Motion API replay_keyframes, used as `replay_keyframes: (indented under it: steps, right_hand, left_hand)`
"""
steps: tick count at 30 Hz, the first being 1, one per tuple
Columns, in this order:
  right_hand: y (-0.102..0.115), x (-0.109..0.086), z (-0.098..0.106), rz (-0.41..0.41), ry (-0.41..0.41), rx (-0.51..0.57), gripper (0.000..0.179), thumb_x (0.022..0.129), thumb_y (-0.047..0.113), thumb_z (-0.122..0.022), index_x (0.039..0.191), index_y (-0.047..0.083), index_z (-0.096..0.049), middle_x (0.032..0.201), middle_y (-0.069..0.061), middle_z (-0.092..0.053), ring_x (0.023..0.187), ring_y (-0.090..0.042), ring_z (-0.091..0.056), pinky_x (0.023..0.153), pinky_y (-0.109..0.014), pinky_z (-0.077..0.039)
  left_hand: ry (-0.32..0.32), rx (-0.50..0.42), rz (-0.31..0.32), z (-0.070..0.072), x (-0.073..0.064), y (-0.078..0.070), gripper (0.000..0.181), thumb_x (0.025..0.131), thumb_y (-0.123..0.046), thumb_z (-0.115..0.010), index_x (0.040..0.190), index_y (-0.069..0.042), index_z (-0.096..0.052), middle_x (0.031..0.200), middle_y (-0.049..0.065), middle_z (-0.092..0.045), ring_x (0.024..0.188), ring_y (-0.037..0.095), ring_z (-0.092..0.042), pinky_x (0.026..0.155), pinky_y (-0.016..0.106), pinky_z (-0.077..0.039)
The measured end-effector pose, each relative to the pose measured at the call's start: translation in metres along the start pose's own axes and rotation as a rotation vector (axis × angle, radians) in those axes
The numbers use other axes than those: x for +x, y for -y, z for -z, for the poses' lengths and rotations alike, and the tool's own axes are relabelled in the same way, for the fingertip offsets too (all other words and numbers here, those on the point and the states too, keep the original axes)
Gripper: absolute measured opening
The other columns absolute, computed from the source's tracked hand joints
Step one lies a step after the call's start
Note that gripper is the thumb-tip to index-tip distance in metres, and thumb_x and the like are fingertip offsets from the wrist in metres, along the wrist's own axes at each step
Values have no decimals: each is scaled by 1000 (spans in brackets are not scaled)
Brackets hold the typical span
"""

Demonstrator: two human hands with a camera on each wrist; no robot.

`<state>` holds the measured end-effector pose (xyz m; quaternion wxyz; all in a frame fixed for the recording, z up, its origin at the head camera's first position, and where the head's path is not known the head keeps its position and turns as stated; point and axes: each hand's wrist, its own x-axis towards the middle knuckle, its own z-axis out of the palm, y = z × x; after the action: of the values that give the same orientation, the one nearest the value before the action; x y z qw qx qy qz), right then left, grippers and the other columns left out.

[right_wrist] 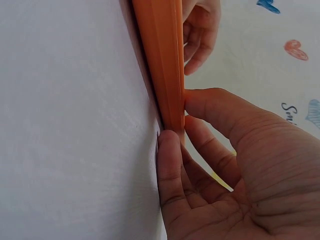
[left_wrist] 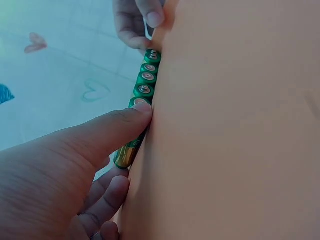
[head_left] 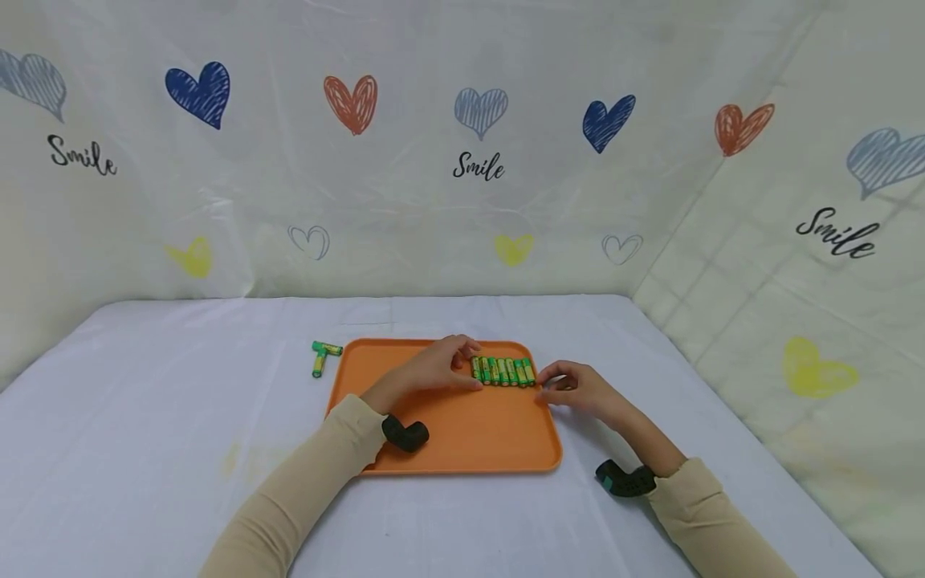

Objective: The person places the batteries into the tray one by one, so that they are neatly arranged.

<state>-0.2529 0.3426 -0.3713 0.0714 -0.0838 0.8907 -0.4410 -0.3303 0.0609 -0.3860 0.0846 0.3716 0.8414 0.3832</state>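
Several green-and-gold batteries (head_left: 503,372) lie side by side in a row at the far right of the orange tray (head_left: 462,437). My left hand (head_left: 433,365) spans the row's left end, thumb at the near ends and fingers curved round the far side. In the left wrist view its thumb covers part of the batteries (left_wrist: 145,90), whose end caps show. At the row's right end my right hand (head_left: 581,389) has its loosely bent fingertips at the tray rim, close to the last battery. In the right wrist view the rim (right_wrist: 167,60) hides the batteries from that side.
Two more batteries (head_left: 319,364) touch in a T shape on the white tablecloth (head_left: 181,417), just left of the tray. Behind the table hangs a pale backdrop (head_left: 412,193) with printed hearts. Each wrist wears a black device (head_left: 406,433).
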Motion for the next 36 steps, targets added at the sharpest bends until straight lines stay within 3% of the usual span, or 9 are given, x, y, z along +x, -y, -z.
replay_keyframes:
  steps: [8, 19, 27, 31, 36]
  right_hand:
    - [1, 1, -2, -6, -4, -11, 35, 87, 22, -75, 111, 1, -62, 103, -7, -64, 90, -19, -59, 75, -25, -49]
    - [5, 2, -4, 5, 8, -3, 35, 87, 21, -74, 112, 0, -62, 103, -8, -63, 90, -20, -58, 75, -25, -50]
    - [4, 2, -2, 6, 0, -29, 35, 87, 22, -75, 111, 0, -62, 103, -8, -64, 89, -18, -59, 75, -26, -49]
    - [3, 0, -2, 15, 6, -14, 35, 87, 21, -75, 111, -1, -63, 103, -8, -65, 89, -17, -59, 74, -24, -49]
    - [3, -1, -1, 9, 13, -3, 36, 86, 21, -76, 112, -1, -62, 105, -9, -66, 91, -17, -61, 75, -25, -49]
  left_hand:
    - [17, -36, -2, 4, -3, 2, 66, 85, -22, -78, 139, -4, -44, 124, 11, -53, 103, 20, -52, 93, 32, -46]
    - [19, -7, -10, 11, -9, 5, 60, 85, -21, -78, 133, -2, -49, 120, 10, -56, 105, 21, -55, 95, 33, -46]
    - [38, -110, -30, 17, -13, 4, 56, 87, -14, -75, 134, 1, -49, 118, 14, -56, 102, 21, -58, 89, 29, -49]
    - [24, -132, -33, 21, -17, 4, 54, 87, -11, -74, 133, 1, -50, 117, 15, -55, 97, 19, -60, 85, 28, -51]
    - [-19, -132, 1, 26, -24, 6, 51, 87, -15, -75, 132, -3, -53, 117, 12, -57, 96, 17, -62, 90, 31, -51]
